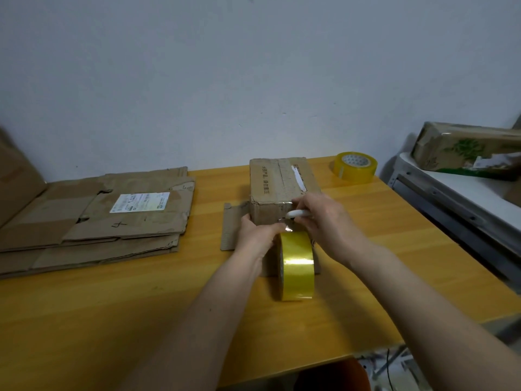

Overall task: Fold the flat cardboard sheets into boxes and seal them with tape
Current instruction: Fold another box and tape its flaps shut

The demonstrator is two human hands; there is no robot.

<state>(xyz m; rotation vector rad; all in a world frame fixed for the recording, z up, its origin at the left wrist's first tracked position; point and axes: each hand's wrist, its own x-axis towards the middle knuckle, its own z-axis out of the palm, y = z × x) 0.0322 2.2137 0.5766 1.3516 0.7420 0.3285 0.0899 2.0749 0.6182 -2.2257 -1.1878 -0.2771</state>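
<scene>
Cutting the tape at the near face of the box

The left hand (258,235) pinches the tape by the roll (296,265) against the box (277,183) mid-table; the right hand (318,218) grips a white cutter (297,213). Better keep the strip tight and cut close to the cardboard

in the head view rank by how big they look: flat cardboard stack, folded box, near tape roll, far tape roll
1. flat cardboard stack, by far the largest.
2. folded box.
3. near tape roll, though its closeness to the camera inflates it.
4. far tape roll, smallest; the two rolls may really match in size.
</scene>
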